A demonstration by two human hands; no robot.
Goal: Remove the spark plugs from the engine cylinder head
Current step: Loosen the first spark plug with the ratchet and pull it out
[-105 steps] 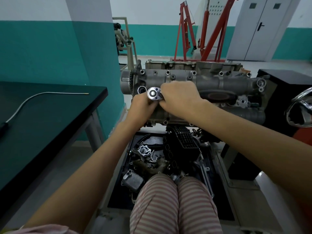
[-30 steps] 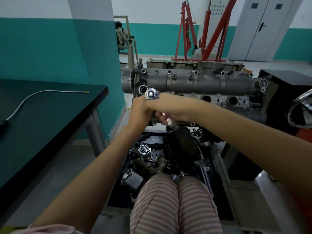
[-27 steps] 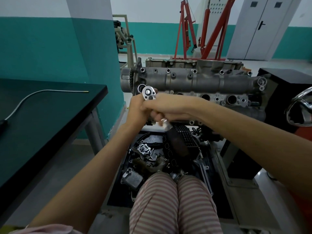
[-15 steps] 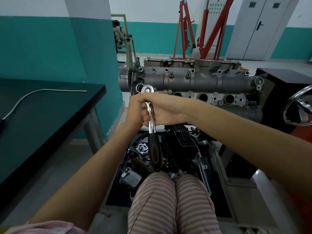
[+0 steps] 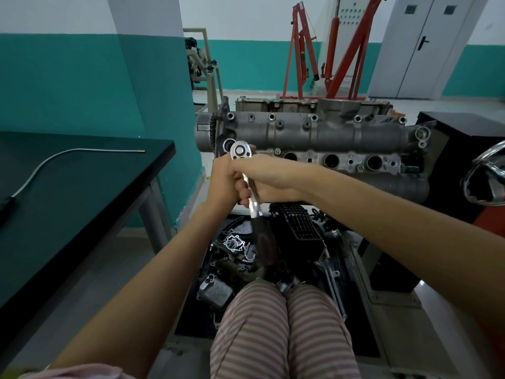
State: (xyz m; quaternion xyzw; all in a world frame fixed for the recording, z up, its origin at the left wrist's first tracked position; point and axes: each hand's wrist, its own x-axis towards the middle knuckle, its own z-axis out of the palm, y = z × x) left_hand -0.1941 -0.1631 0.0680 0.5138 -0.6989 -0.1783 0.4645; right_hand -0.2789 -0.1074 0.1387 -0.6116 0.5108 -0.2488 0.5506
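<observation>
Teal workshop walls back the engine head (image 5: pixel 322 138). Both hands, left (image 5: pixel 222 181) and right (image 5: pixel 262 177), close around the ratchet (image 5: pixel 247 176), steadying it over the leftmost plug hole; the plug itself stays hidden.

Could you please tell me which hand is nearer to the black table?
Left. The left hand sits just below the ratchet head, on the side toward the table; the right hand grips the ratchet's shaft farther from it.
</observation>
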